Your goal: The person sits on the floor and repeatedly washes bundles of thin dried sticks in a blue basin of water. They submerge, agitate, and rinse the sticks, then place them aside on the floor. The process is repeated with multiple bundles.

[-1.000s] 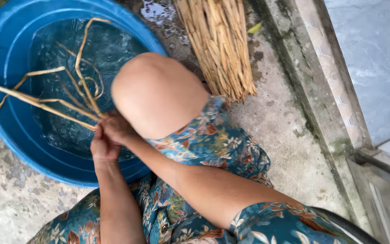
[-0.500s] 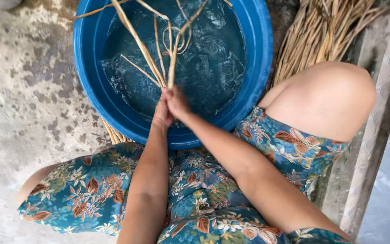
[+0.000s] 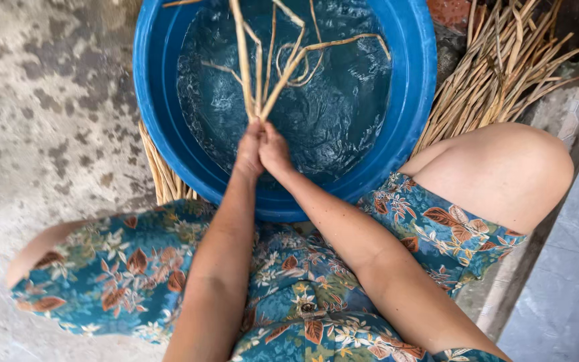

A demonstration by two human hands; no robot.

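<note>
Together, the left hand (image 3: 248,153) and right hand (image 3: 275,150) press side by side over the near part of a blue basin (image 3: 415,100) of water, both closed around the gathered ends of a few pale wet reeds (image 3: 263,80). From that grip the reeds fan up and away over the water, some bent or curled at their far ends. Dry reeds (image 3: 497,74) lie in a bundle on the concrete floor (image 3: 48,114) right of the basin, and more stalks (image 3: 162,175) show from under its left rim.
</note>
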